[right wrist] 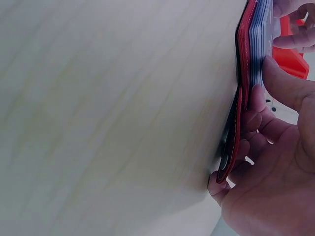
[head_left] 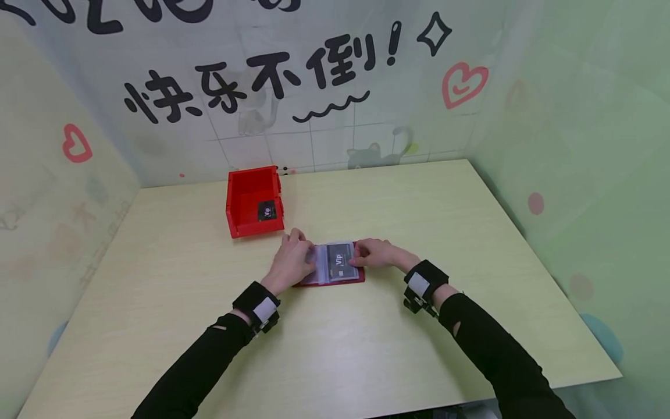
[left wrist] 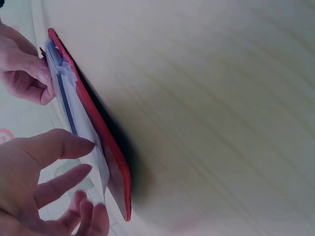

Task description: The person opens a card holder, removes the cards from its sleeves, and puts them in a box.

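A red card holder [head_left: 360,274] lies open on the table, its clear plastic sleeves spread out. Behind the right-hand sleeve shows a dark card [head_left: 335,269] marked "Vip". My right hand [head_left: 379,254] grips the holder's right side: in the right wrist view its thumb rests on the stacked sleeves [right wrist: 257,44], and its fingers reach under them and along the red cover [right wrist: 235,132]. My left hand [head_left: 289,262] is over the left side. Its thumb touches a clear sleeve [left wrist: 82,120] in the left wrist view, the other fingers loosely bent beside it.
A red open bin [head_left: 243,224] stands behind the card holder, to the left, with a dark "Vip" card [head_left: 267,210] inside. The pale wooden table [head_left: 340,349] meets printed walls at the back and both sides.
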The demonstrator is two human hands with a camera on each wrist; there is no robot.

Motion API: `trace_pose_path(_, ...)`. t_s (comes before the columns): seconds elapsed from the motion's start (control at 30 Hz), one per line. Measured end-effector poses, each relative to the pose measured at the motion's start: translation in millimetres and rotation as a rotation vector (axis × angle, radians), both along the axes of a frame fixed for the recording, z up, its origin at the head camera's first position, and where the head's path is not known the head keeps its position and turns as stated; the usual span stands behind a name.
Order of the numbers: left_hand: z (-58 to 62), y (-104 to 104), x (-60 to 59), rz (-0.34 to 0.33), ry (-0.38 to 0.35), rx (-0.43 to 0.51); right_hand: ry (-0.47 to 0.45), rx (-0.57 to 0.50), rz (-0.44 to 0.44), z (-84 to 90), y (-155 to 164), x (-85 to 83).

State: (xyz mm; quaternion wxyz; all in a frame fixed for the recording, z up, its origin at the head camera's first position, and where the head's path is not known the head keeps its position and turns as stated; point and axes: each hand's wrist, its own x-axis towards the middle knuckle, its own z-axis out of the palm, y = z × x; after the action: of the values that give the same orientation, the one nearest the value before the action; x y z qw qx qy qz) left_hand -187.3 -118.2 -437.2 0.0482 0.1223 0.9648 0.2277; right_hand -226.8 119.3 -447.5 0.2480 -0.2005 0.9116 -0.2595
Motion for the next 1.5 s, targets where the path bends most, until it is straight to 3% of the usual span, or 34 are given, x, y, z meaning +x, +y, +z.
trace_pose_path(0.23, -0.2, 5, -1.9, -0.087, -0.112, 0.172, -0.016, 0.003, -0.005, 0.5, -1, -0.5)
trace_pose_path(0.47, -0.9, 7, -6.0, -0.014, -0.186, 0.27, -0.017, 0.01, 0.002, 1.2, -2, -1.1)
trace_pose_path(0.8, -0.3, 10, -14.3, 0.088, -0.32, 0.298, -0.02, 0.028, 0.005, 2.1, -6, -3.2)
trace_pose_path(1.07, -3.5, 9, -16.7, 0.124, -0.289, 0.296, -0.043, 0.028, 0.011, 4.2, -7, -5.6)
trace_pose_path(1.5, -8.3, 9, -13.9, 0.087, -0.245, 0.31, -0.041, 0.033, 0.025, 5.2, -5, -3.5)
